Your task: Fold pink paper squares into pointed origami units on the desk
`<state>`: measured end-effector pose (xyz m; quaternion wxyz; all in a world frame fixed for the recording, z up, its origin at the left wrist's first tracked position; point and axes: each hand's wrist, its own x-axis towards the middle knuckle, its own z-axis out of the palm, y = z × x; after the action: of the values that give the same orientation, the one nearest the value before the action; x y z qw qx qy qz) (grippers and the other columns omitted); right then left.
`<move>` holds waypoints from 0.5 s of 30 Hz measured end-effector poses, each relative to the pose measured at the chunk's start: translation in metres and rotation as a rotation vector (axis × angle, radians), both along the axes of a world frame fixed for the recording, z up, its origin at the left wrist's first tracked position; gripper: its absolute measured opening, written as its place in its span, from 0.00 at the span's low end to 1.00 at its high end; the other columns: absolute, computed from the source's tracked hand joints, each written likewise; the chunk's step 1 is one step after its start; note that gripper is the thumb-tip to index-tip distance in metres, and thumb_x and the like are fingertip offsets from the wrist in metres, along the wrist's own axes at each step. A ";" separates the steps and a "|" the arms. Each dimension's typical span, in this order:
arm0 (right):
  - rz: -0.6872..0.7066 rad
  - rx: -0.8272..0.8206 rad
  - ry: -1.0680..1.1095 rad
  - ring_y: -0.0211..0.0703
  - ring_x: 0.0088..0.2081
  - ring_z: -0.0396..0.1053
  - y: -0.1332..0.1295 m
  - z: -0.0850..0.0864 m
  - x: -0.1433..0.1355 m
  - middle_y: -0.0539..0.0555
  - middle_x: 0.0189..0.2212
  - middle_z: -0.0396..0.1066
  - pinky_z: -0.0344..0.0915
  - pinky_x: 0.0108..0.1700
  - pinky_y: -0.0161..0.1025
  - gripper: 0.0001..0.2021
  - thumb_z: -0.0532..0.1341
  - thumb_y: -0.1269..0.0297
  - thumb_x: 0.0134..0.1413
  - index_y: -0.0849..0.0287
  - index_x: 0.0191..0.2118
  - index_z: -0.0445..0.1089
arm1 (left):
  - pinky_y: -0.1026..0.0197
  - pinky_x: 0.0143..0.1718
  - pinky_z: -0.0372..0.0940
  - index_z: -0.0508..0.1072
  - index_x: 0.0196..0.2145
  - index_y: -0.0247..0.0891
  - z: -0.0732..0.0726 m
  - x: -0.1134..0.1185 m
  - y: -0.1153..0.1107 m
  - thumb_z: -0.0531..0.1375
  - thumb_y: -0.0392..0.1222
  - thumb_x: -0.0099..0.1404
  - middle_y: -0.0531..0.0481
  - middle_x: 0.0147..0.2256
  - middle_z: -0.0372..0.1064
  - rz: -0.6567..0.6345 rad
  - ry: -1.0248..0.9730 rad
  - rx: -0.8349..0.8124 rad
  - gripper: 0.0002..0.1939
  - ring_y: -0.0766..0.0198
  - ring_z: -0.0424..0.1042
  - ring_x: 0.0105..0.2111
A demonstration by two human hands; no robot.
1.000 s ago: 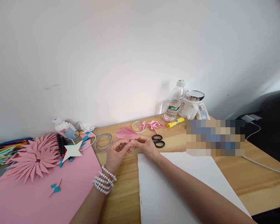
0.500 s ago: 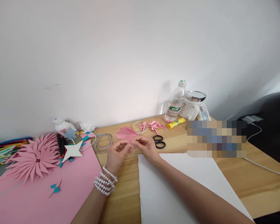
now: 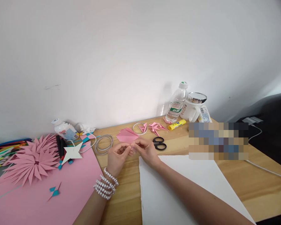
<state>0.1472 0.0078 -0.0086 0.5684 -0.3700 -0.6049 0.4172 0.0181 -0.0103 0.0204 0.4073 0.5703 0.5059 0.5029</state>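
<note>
Pink scrap (image 3: 131,147), seemingly, pinched: left hand (image 3: 118,155), right hand (image 3: 146,151).

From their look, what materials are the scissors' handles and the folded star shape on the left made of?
Scissors' handles: probably plastic, smooth black with a soft shine.

White star: apparently paper, matte, judging by its flat, thin points.

Your pink paper (image 3: 126,135) lies creased and angular on the far side, slightly left of centre; anything you pinch is hidden from view.
</note>
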 end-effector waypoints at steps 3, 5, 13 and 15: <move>0.027 -0.029 0.088 0.39 0.29 0.65 0.000 0.000 -0.003 0.52 0.25 0.69 0.62 0.32 0.34 0.07 0.60 0.61 0.46 0.59 0.27 0.71 | 0.63 0.25 0.68 0.71 0.25 0.33 0.001 0.001 0.000 0.61 0.38 0.50 0.52 0.19 0.71 0.041 -0.056 -0.040 0.05 0.65 0.71 0.19; 0.051 -0.053 0.124 0.39 0.30 0.65 0.000 0.001 -0.003 0.52 0.26 0.69 0.63 0.34 0.35 0.07 0.61 0.61 0.45 0.59 0.28 0.72 | 0.62 0.26 0.69 0.71 0.25 0.33 0.001 0.000 0.001 0.61 0.38 0.50 0.51 0.19 0.71 0.053 -0.060 -0.056 0.05 0.65 0.71 0.19; 0.170 -0.200 0.204 0.36 0.26 0.63 0.000 0.005 0.002 0.51 0.24 0.67 0.62 0.31 0.34 0.09 0.62 0.59 0.43 0.61 0.26 0.70 | 0.59 0.28 0.70 0.71 0.25 0.33 0.002 0.000 0.001 0.63 0.39 0.48 0.49 0.21 0.73 0.026 -0.133 -0.070 0.07 0.62 0.73 0.21; 0.198 -0.227 0.205 0.35 0.25 0.62 0.001 0.005 0.003 0.50 0.23 0.66 0.61 0.30 0.34 0.10 0.61 0.59 0.44 0.61 0.26 0.68 | 0.58 0.29 0.71 0.72 0.26 0.33 0.002 0.000 0.001 0.63 0.39 0.48 0.48 0.23 0.73 -0.009 -0.134 -0.049 0.07 0.61 0.73 0.23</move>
<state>0.1505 0.0092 -0.0036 0.5377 -0.3259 -0.5263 0.5724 0.0182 -0.0089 0.0223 0.4564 0.5276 0.4867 0.5257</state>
